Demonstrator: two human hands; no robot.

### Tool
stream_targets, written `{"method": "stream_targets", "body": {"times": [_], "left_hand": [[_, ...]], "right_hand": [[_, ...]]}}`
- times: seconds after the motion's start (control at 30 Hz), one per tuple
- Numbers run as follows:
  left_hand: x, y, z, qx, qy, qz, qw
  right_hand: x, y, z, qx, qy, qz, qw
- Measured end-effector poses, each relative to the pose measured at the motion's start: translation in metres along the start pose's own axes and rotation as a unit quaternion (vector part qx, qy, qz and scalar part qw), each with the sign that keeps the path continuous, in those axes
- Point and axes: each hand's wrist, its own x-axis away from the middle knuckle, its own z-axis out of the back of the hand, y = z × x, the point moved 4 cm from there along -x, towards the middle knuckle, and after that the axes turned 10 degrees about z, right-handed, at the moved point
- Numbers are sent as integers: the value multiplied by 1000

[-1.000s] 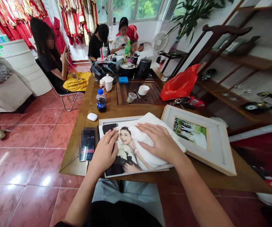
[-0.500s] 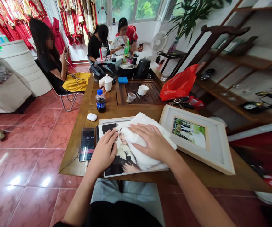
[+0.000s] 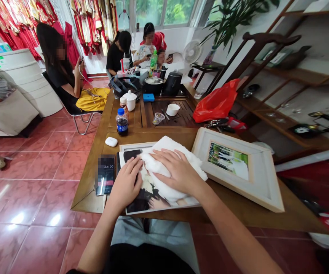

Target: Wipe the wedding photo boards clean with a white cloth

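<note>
A large photo print (image 3: 140, 201) lies flat at the front edge of the wooden table (image 3: 233, 201). My left hand (image 3: 125, 184) rests palm down on the photo's left part, fingers spread. On the photo's right side lies a folded white cloth (image 3: 168, 144), bunched up under my right hand (image 3: 178, 173). The fingers of that hand curve over the bunched part and press it against the print. Cloth and hands cover much of the picture. Behind the print shows the pale edge of another frame or board (image 3: 136, 146).
A framed photo (image 3: 263, 186) leans at the right. On the left are a phone (image 3: 105, 179), a white earbud case (image 3: 111, 141) and a cola bottle (image 3: 122, 123). Farther back stand a lidded white cup (image 3: 130, 101), a small bowl (image 3: 173, 109) and a red bag (image 3: 217, 102). Several people sit beyond.
My right hand has slid slightly left with the cloth, which now covers the face in the photo. My left hand has stayed in place.
</note>
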Motion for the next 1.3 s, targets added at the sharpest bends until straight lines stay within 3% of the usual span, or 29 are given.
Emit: {"method": "stream_targets", "body": {"times": [0.27, 0.57, 0.83, 1.07, 1.2, 1.3], "left_hand": [[1, -1, 0, 8, 3, -5, 1000], [0, 0, 1, 20, -1, 0, 1000], [-1, 1, 2, 23, -3, 5, 1000], [-2, 1, 3, 39, 4, 4, 999], [0, 1, 6, 78, 17, -13, 997], [6, 0, 13, 109, 29, -23, 993]], "right_hand": [[16, 23, 4, 13, 41, -39, 998], [44, -7, 3, 5, 0, 44, 999], [65, 6, 9, 24, 40, 8, 999], [80, -19, 10, -3, 26, 116, 993], [95, -8, 21, -50, 119, 124, 984], [117, 22, 31, -74, 240, 5, 968]]}}
